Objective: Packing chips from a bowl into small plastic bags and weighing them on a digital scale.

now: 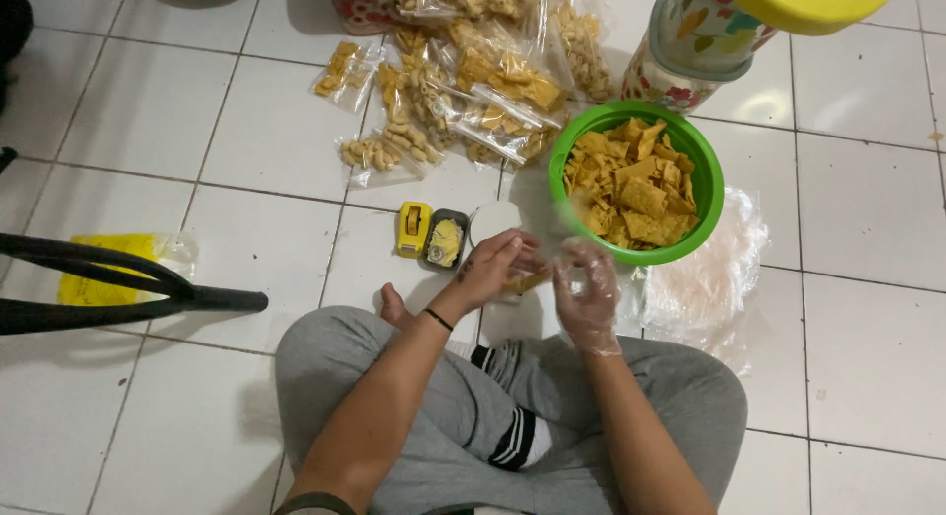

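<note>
I sit cross-legged on a white tiled floor. My left hand, bare with a dark band at the wrist, pinches a small clear bag of yellow chips in front of my knees. My right hand, in a thin clear plastic glove, holds the same bag from the other side. Just beyond my hands stands a green bowl heaped with square yellow chips.
Several filled clear snack bags lie at the top centre. A yellow tape dispenser, a small dark tray and a white round lid sit left of the bowl. A patterned jar with a yellow lid stands top right; empty clear bags right; black tube left.
</note>
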